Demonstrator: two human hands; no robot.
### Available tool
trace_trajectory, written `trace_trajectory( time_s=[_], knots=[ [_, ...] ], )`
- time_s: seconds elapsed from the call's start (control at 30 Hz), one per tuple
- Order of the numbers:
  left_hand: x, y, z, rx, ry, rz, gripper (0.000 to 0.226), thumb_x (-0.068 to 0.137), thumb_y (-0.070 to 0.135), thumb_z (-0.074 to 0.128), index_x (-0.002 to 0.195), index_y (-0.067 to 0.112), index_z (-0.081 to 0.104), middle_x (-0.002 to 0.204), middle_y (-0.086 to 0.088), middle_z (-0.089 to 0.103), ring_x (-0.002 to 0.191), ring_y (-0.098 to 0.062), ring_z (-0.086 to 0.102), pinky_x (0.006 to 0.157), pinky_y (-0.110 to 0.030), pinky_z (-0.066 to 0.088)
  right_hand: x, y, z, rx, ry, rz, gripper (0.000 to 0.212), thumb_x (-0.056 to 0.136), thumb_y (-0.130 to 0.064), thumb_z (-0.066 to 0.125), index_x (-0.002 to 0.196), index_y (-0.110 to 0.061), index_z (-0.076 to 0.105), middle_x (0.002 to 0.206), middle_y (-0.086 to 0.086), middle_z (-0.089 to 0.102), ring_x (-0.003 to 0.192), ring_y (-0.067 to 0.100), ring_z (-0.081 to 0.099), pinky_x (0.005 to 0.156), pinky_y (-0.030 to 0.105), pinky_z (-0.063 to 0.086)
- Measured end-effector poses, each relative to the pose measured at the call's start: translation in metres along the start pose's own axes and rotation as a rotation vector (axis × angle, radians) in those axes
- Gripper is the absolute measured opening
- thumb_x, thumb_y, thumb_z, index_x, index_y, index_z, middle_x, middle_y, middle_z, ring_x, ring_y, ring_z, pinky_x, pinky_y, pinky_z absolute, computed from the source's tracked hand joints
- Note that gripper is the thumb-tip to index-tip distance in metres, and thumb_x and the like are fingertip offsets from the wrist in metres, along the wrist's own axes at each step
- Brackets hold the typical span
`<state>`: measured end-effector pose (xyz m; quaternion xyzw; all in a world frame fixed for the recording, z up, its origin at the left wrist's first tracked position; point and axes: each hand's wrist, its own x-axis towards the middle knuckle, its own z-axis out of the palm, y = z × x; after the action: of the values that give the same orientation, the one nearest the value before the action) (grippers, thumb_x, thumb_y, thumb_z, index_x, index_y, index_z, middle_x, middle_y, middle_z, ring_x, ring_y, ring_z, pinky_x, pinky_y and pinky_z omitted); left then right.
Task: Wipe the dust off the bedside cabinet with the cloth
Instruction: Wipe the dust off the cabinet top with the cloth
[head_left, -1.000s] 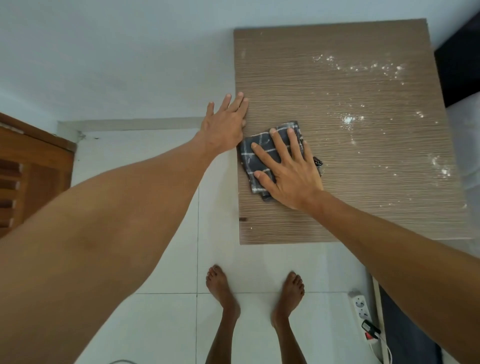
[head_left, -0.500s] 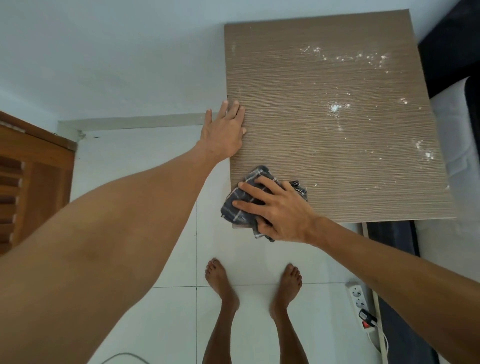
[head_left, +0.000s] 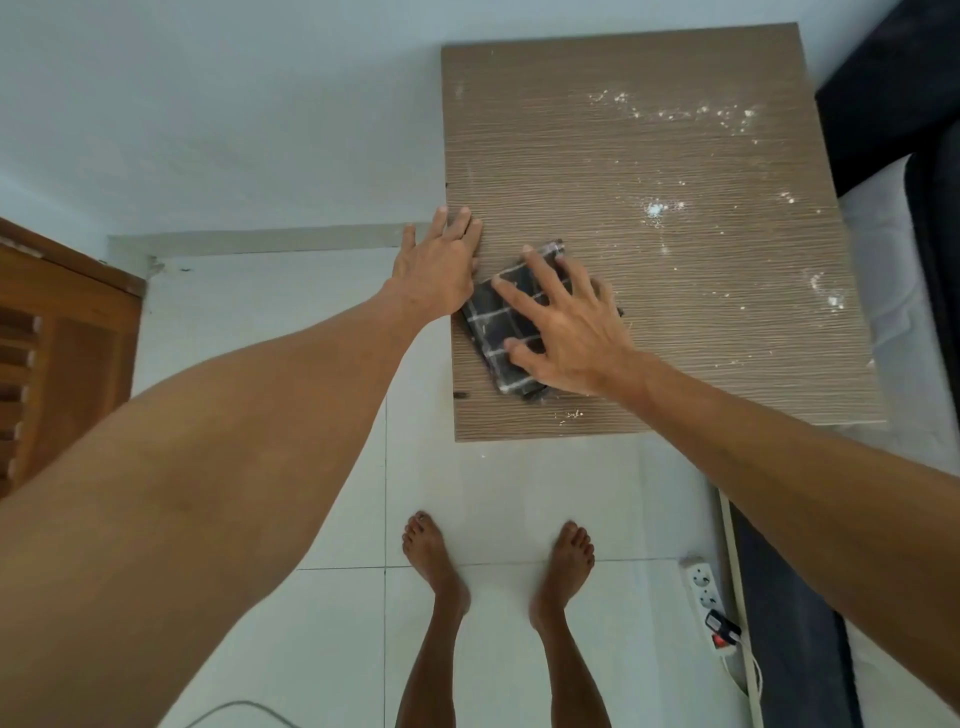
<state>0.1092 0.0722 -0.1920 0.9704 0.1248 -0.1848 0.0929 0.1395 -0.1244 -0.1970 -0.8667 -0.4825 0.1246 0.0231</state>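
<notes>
Right hand (head_left: 566, 332) flat on cloth (head_left: 498, 332) — dust (head_left: 655, 209) apparently beyond.

Both arms are bare from the upper arm down to the fingertips, with no sleeve, watch, bracelet or ring to be seen on either. The left hand (head_left: 436, 270) has short, plain nails; the right hand (head_left: 563, 327) shows raised tendons across its back and prominent knuckles, and its nails are likewise short and unpainted. The lower legs are bare, and so are the feet (head_left: 434, 558), with no socks, shoes or sandals. No clothing enters the view.
</notes>
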Motion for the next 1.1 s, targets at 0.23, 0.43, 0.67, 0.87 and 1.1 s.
trace_trajectory(
  time_s=[0.23,0.43,0.67,0.87,1.1],
  knots=[
    [0.000,0.004,-0.002,0.017,-0.014,-0.014,0.054,0.104,0.022,0.031,0.154,0.012,0.014,0.164,-0.005,0.007,0.151,-0.028,0.000,0.119,-0.057,0.007,-0.035,-0.023,0.033,-0.026,-0.062,-0.006,0.084,0.085,-0.082,0.016,0.155,-0.038,0.001,0.164,0.013,-0.008,0.148,0.042,-0.009,0.113,0.067,0.009],
    [0.000,0.006,-0.001,0.057,-0.033,-0.015,0.054,0.104,0.023,0.030,0.154,0.011,0.013,0.164,-0.006,0.007,0.151,-0.028,-0.001,0.119,-0.057,0.008,-0.078,-0.021,0.041,-0.094,-0.062,-0.296,0.078,0.091,-0.061,0.046,0.156,-0.037,0.009,0.165,0.013,0.001,0.149,0.041,0.000,0.116,0.063,0.015],
    [-0.009,0.015,0.006,0.069,-0.042,-0.031,0.058,0.104,0.023,0.032,0.155,0.010,0.009,0.164,-0.006,0.003,0.151,-0.026,-0.003,0.119,-0.056,0.007,-0.106,-0.002,0.023,-0.169,-0.167,-0.553,0.089,0.077,-0.017,0.075,0.151,-0.038,0.030,0.164,0.009,0.011,0.149,0.041,0.009,0.115,0.059,0.025],
    [-0.014,0.028,0.002,0.038,-0.049,-0.032,0.061,0.102,0.028,0.038,0.154,0.008,0.011,0.163,-0.009,0.004,0.151,-0.027,0.000,0.118,-0.055,0.011,-0.111,0.034,-0.014,-0.246,-0.306,-0.663,0.065,0.080,-0.014,0.074,0.138,-0.032,0.052,0.161,0.007,0.025,0.147,0.041,0.021,0.107,0.057,0.039],
    [0.001,0.042,-0.004,-0.056,-0.035,-0.036,0.069,0.101,0.035,0.041,0.154,0.007,0.007,0.163,-0.011,0.003,0.150,-0.029,0.003,0.119,-0.050,0.015,-0.057,0.090,-0.062,-0.208,-0.099,-0.353,0.084,0.060,-0.016,0.090,0.137,-0.025,0.056,0.152,0.018,0.038,0.137,0.046,0.037,0.100,0.062,0.039]
  ],
)
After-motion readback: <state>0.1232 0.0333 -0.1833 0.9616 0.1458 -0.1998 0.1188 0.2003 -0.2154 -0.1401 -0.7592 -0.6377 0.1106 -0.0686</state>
